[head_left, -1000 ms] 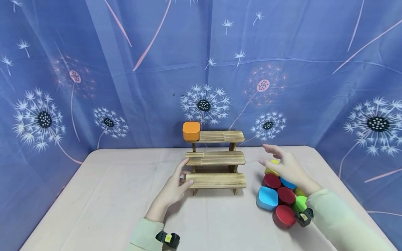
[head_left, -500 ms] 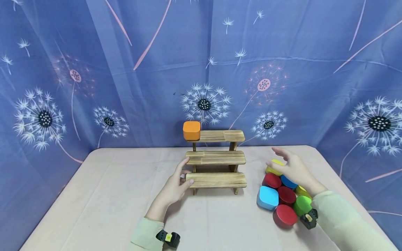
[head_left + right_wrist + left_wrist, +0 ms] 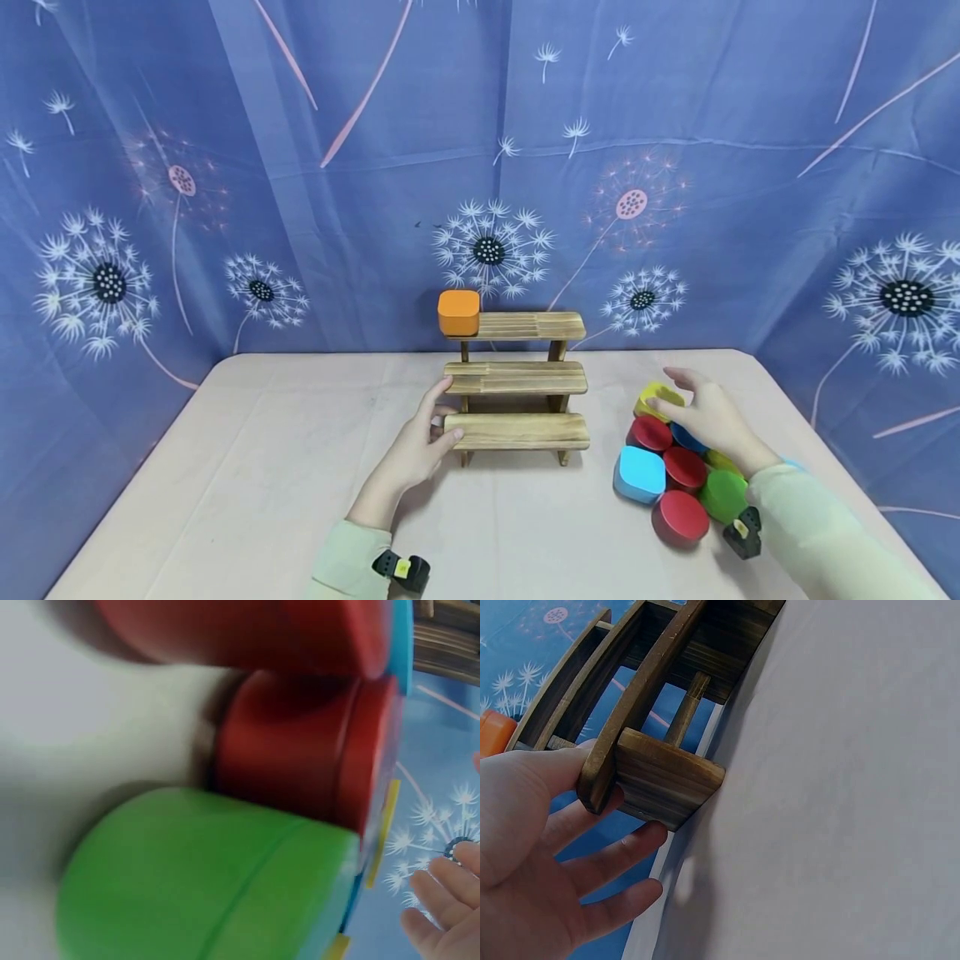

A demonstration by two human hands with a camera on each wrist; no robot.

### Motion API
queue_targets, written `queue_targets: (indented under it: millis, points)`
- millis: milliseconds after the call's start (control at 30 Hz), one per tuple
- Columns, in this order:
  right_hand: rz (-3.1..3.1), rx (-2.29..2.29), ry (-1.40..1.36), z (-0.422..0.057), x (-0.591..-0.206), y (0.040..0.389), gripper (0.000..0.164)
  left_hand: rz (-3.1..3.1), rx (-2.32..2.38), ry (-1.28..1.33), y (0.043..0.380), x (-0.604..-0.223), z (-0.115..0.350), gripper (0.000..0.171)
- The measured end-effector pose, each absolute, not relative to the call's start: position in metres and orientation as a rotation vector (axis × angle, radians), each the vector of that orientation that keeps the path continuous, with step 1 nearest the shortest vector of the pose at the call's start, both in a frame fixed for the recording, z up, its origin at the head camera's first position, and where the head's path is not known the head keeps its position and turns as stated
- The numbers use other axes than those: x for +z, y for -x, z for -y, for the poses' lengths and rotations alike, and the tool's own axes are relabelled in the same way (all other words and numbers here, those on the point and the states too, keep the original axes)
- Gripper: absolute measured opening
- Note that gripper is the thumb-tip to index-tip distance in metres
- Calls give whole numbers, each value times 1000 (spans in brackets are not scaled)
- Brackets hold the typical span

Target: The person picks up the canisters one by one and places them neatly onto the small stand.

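My left hand (image 3: 411, 450) holds the left end of a three-tier wooden display stand (image 3: 517, 431), its thumb on the lowest step. In the left wrist view, the thumb and forefinger of that hand (image 3: 547, 855) pinch the step board, and other fingers reach toward the stand's side. An orange rounded-square tin (image 3: 458, 313) sits at the left end of the top step. My right hand (image 3: 712, 421) hovers at a yellow tin (image 3: 660, 390), fingers apart and thumb over it; contact cannot be told. In the right wrist view this hand (image 3: 450, 907) is only partly visible.
Several tins crowd the table's right side: a light-blue square one (image 3: 641, 474), a front red round one (image 3: 681, 518), two more red ones and a green one (image 3: 724, 497). Blue dandelion-print cloth (image 3: 360, 208) hangs behind and beside the pale table (image 3: 247, 467).
My right hand has moved right and then down toward the yellow tin at the back of the group. The left hand keeps its hold on the wooden stand.
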State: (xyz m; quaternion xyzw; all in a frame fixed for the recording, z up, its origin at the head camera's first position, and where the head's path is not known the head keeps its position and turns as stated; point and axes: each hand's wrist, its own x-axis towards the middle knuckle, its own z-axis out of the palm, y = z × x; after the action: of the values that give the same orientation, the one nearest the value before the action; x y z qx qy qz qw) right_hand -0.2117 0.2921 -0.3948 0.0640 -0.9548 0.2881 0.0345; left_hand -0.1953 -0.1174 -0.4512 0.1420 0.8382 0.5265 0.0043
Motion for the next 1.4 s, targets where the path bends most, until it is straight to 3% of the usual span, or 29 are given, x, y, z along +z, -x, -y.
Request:
queue_targets:
  millis: [400,767,1400]
  points:
    - [3044,827,-118,-300,-406,217,79,-2626,1654,-425,196,-453,117,75]
    - [3096,735,-113,-303,-413,223,69,-2649,1610,-467,197,-454,119,75]
    - [3224,757,-89,-310,-410,231,69,-2653,1574,-473,196,-453,119,74]
